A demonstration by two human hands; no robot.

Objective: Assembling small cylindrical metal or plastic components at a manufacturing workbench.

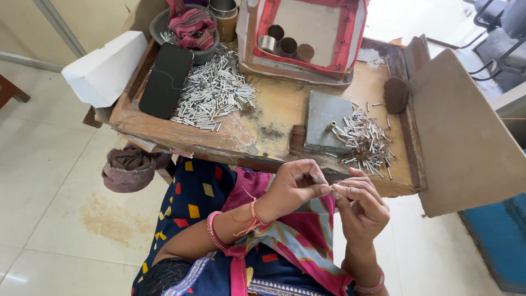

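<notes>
Two hands pinch one tiny metal tube just below the wooden worktop.

Seen from the head camera, the left hand [293, 186] and the right hand [359, 208] meet fingertip to fingertip, fingers closed together on a thin silver tube [334, 189], just under the near edge of the worktop [274, 118]. On the worktop sits a grey block [323, 120]. Right of the block lies a small pile of tubes [367, 143]. Left of the block lies a big pile of tubes [215, 90], and further left a black phone [166, 79].
</notes>
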